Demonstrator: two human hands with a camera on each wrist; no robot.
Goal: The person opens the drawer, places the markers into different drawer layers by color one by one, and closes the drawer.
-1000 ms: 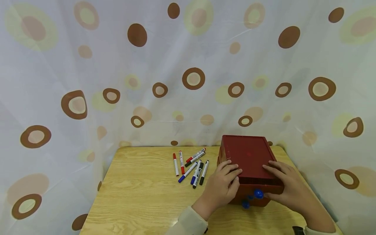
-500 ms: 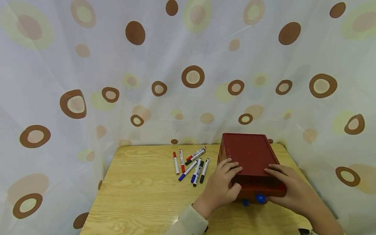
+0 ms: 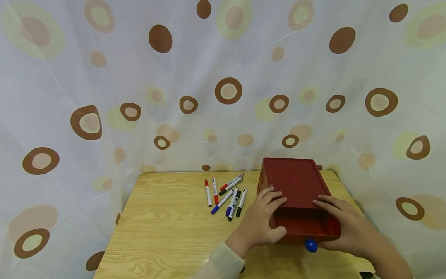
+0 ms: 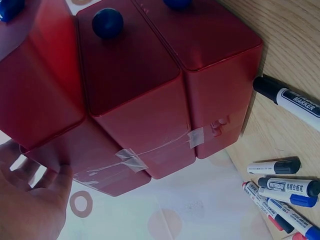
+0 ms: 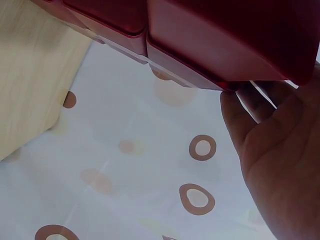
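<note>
A small red drawer box (image 3: 296, 182) stands at the table's right side. Its top drawer (image 3: 303, 226) is pulled out, and no item shows in the visible part. A round blue knob (image 3: 311, 245) sits on the drawer front. My left hand (image 3: 258, 221) rests its fingers on the box's left top edge, thumb apart and beside the drawer. On the other side, my right hand (image 3: 352, 224) has fingertips on the right top edge and its thumb by the knob. In the right wrist view, the right fingers (image 5: 237, 120) reach along the box's edge.
Several whiteboard markers (image 3: 226, 197) with red, blue and black caps lie loose on the wooden table (image 3: 167, 221), left of the box. Clear tape (image 4: 132, 160) runs along the box's side. A patterned sheet (image 3: 195, 77) hangs behind and beside the table.
The top drawer has slid out towards me, and its blue knob moved down with it. My right thumb moved along with the knob; my left hand stayed nearly still.
</note>
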